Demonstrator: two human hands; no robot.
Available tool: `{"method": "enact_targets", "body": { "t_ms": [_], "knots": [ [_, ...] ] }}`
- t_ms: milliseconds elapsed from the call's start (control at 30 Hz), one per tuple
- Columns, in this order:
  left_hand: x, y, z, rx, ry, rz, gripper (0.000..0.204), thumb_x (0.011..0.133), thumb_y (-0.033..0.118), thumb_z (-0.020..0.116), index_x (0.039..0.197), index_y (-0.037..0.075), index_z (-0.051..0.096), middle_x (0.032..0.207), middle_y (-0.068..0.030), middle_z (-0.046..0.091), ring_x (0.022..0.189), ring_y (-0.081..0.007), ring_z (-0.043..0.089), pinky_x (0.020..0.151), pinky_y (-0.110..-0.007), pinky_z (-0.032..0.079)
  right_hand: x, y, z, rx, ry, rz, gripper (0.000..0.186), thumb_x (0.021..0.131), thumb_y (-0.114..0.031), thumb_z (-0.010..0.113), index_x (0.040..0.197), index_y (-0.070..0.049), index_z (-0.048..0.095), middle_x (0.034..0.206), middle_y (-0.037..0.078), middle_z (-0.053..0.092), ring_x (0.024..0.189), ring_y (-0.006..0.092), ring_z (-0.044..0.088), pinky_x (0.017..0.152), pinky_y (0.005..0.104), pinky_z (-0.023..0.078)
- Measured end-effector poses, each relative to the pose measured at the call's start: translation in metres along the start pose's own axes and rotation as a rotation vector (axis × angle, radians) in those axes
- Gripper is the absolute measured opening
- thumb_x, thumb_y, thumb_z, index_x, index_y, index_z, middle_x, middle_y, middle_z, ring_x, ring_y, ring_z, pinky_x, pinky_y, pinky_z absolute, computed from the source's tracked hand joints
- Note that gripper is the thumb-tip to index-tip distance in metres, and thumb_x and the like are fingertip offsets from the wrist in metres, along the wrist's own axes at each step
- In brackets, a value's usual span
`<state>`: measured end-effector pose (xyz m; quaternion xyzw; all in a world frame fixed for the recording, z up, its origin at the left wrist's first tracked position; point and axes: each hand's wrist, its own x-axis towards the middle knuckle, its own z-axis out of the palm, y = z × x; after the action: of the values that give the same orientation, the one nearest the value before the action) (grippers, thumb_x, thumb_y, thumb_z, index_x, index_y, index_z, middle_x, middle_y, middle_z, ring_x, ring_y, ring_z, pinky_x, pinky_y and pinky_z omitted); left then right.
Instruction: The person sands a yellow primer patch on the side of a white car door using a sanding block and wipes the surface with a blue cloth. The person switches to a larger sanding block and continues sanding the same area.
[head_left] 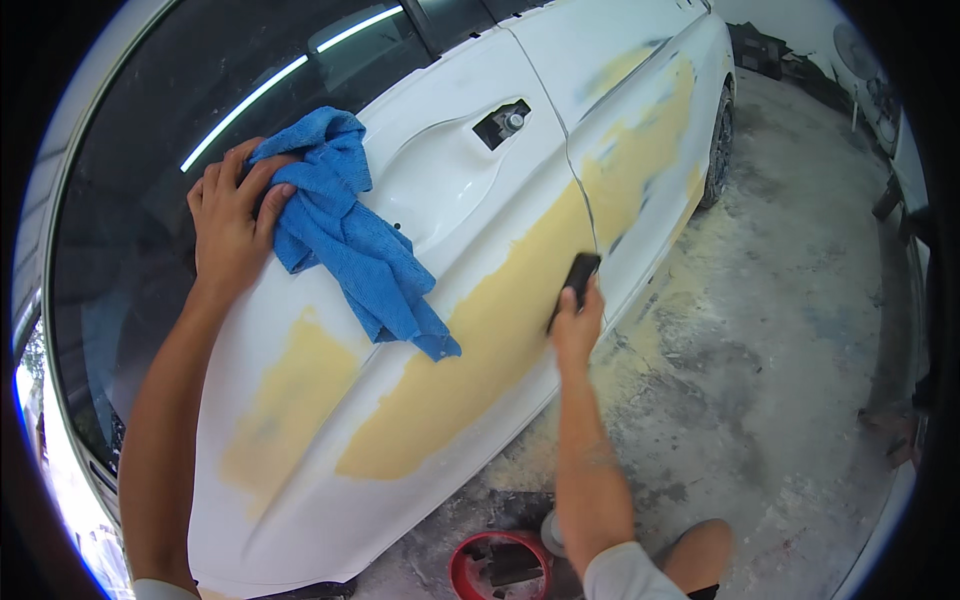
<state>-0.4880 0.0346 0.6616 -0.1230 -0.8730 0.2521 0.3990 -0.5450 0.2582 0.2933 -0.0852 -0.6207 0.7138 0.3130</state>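
Note:
A blue microfiber cloth hangs bunched from my left hand, which is closed on it at the lower edge of the dark side window. The cloth drapes down over the white car door. My right hand grips a black sanding block against the door's lower part, close to the seam with the neighbouring panel. Beside the block runs a long patch of yellow filler. Another filler patch lies nearer to me, below the left forearm's side.
A red-rimmed bucket with dark things in it stands on the floor by my right arm. The dusty concrete floor stretches to the right. A car wheel and a standing fan are farther off. The door's handle opening is bare.

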Motion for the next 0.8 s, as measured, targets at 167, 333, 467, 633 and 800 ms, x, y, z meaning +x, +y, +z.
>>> {"method": "enact_targets", "body": {
  "t_ms": [167, 333, 467, 633, 800],
  "knots": [
    [0.0, 0.002, 0.0, 0.005, 0.015, 0.011, 0.03, 0.104, 0.042, 0.055, 0.124, 0.027, 0.072, 0.143, -0.0032, 0.055, 0.132, -0.0276, 0.048, 0.118, -0.05, 0.024, -0.047, -0.01, 0.009, -0.14, 0.036, -0.019, 0.047, 0.102, -0.022, 0.062, 0.141, 0.003, 0.053, 0.133, 0.025, 0.059, 0.12, 0.0423, 0.054, 0.103, 0.0491, 0.041],
    [0.004, 0.004, 0.005, 0.001, -0.027, 0.008, 0.03, 0.105, 0.042, 0.054, 0.125, 0.027, 0.072, 0.144, -0.0037, 0.055, 0.132, -0.0279, 0.049, 0.118, -0.052, 0.023, -0.307, -0.025, 0.049, -0.09, -0.132, -0.091, 0.06, 0.104, -0.028, 0.057, 0.154, 0.0, 0.043, 0.151, 0.031, 0.043, 0.137, 0.0506, 0.043, 0.112, 0.0604, 0.033],
    [0.002, 0.001, 0.015, 0.01, 0.005, 0.029, 0.031, 0.106, 0.04, 0.053, 0.127, 0.027, 0.071, 0.144, -0.004, 0.055, 0.133, -0.0281, 0.049, 0.119, -0.053, 0.022, -0.086, 0.016, 0.026, -0.087, 0.033, -0.186, 0.059, 0.102, -0.023, 0.062, 0.154, -0.003, 0.045, 0.152, 0.027, 0.047, 0.139, 0.0463, 0.044, 0.116, 0.055, 0.034],
    [-0.002, -0.002, 0.018, -0.036, 0.041, 0.065, 0.03, 0.107, 0.036, 0.052, 0.128, 0.028, 0.07, 0.145, -0.0045, 0.055, 0.134, -0.0282, 0.048, 0.12, -0.053, 0.022, 0.1, 0.03, -0.002, 0.02, -0.087, 0.154, 0.049, 0.098, -0.013, 0.067, 0.143, 0.002, 0.055, 0.136, 0.023, 0.061, 0.124, 0.0385, 0.06, 0.106, 0.0415, 0.047],
    [0.002, 0.005, 0.005, -0.05, -0.082, -0.016, 0.04, 0.104, 0.049, 0.051, 0.131, 0.026, 0.068, 0.148, -0.0074, 0.053, 0.139, -0.03, 0.044, 0.121, -0.054, 0.019, -0.232, -0.035, 0.025, 0.001, -0.045, -0.079, 0.061, 0.1, -0.019, 0.064, 0.155, -0.002, 0.043, 0.149, 0.031, 0.043, 0.138, 0.0501, 0.043, 0.115, 0.0545, 0.039]
  ]
}}
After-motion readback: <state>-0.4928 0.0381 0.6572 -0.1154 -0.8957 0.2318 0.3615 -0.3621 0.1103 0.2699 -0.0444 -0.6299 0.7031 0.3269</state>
